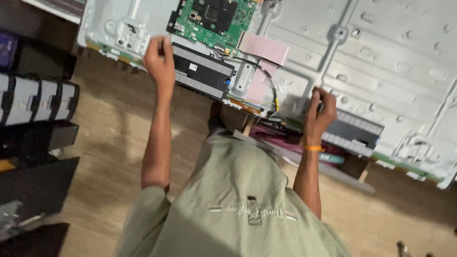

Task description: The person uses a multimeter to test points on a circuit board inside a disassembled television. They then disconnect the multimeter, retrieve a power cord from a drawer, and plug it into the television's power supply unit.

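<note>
Hands: left hand grip clamped on grey metal panel edge, right hand likewise, green circuit board above.

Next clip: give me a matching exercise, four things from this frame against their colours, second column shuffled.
Things:
1. circuit board
2. wristband
3. flat ribbon cable
4. back panel

Colours:
A. pink
B. pale grey metal
C. green
D. orange

Pairs: 1-C, 2-D, 3-A, 4-B
</note>
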